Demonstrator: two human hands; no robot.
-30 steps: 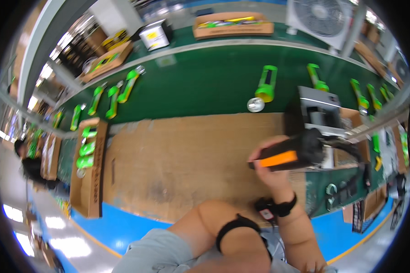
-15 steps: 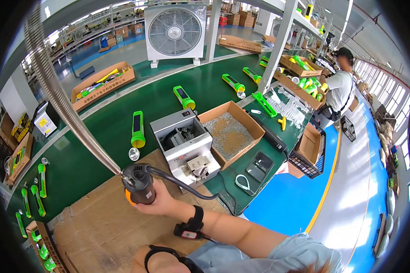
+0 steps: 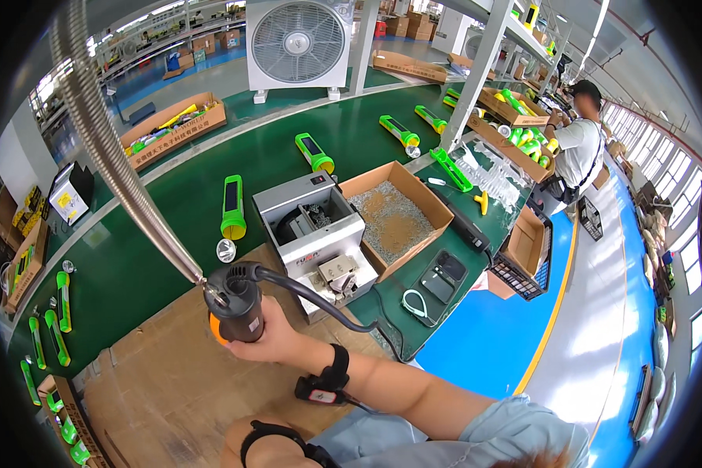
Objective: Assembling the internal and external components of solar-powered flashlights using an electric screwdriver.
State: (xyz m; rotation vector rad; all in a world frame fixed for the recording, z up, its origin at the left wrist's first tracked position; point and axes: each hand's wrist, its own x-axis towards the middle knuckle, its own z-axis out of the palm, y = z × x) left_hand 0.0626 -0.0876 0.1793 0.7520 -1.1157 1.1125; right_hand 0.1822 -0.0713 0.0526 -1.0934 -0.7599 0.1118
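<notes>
Head view: right hand (image 3: 277, 337) wrapped, fingers clenched, around one black-and-orange electric screwdriver (image 3: 236, 303) hung from a metal spring hose (image 3: 117, 156), above the cardboard-covered bench (image 3: 164, 374), left hand's fingers hidden, one grey screw feeder (image 3: 308, 222), one open box of screws (image 3: 394, 214).

Bright, even daylight from windows (image 3: 663, 156) at right; sharp centre, heavy fisheye bend + dark vignette at rim.

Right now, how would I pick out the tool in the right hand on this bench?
Find the grey machine with the open top on the green bench. Just in front of it, over the cardboard sheet, the right hand grips an electric screwdriver. It is the only black tool with an orange end, hanging from a metal coil spring, a black cable trailing off.
</notes>
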